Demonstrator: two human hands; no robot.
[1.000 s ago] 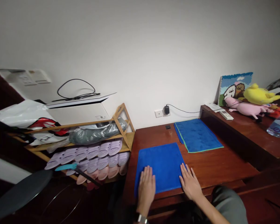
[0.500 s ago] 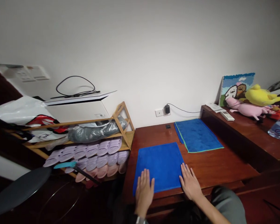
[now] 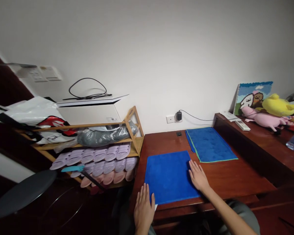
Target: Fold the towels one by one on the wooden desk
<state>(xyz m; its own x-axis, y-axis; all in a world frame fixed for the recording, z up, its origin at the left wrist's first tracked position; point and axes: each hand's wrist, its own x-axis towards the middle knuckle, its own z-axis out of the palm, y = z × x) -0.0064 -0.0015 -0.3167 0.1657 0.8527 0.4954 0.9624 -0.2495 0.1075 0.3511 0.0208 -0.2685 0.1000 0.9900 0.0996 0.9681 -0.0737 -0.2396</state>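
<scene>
We see a plain blue cloth [image 3: 171, 178] spread flat and unfolded in the lower middle of the frame, on a reddish-brown wooden desk [image 3: 159, 142]. Our left hand [image 3: 144, 207] lies open at the cloth's lower left corner, fingers straight and pointing up the frame, palm down; our right hand [image 3: 198, 174] is open too, its fingers spread a little along the cloth's right edge. Neither hand grips anything – whether the palms press down, we cannot tell. A small white scrap [image 3: 156, 207] peeks out at the cloth's lower edge, near the left thumb. Just beyond the right hand, right of centre, we have a green-edged blue cloth [image 3: 213, 143] lying flat, with another blue edge showing beneath its left side. Above it, a black plug [image 3: 179, 115] sits in the wall, its cord running right. At the right of the frame, a raised wooden surface [image 3: 267, 140] bears a white remote [image 3: 242, 125], a pink plush toy [image 3: 261, 118], a yellow plush toy [image 3: 279, 105] and a picture of two dogs [image 3: 254, 94] leaning on the wall. On the left we find a wooden rack [image 3: 137, 145] with lilac clogs [image 3: 95, 155] in rows – and, on top, a white box [image 3: 90, 115] with a black cable [image 3: 93, 96] coiled over it.
</scene>
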